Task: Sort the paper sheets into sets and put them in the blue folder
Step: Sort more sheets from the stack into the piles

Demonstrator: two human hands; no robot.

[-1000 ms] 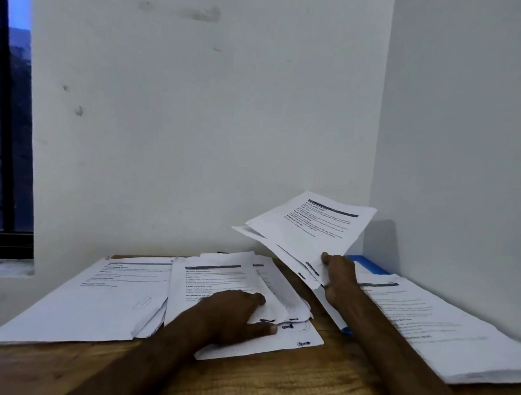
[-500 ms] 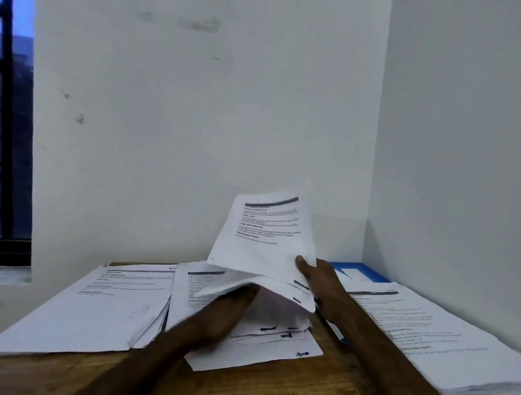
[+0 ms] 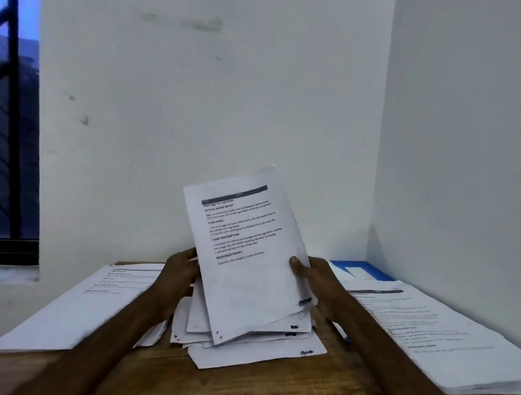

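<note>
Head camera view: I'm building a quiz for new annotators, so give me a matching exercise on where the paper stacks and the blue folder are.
Things:
1. blue folder
2. held sheets
3. left stack
4. right stack

Places:
a. raised, gripped by the left hand and right hand
b. flat at the left end of the table
c. far right corner, partly under paper
d. flat along the table's right side

Pairs: 1-c, 2-a, 3-b, 4-d

Bare forearms (image 3: 106, 339), both of them, bare left hand (image 3: 177, 272) and right hand (image 3: 318, 280) too; short thumbnail (image 3: 293, 260) showing on the right one.
</note>
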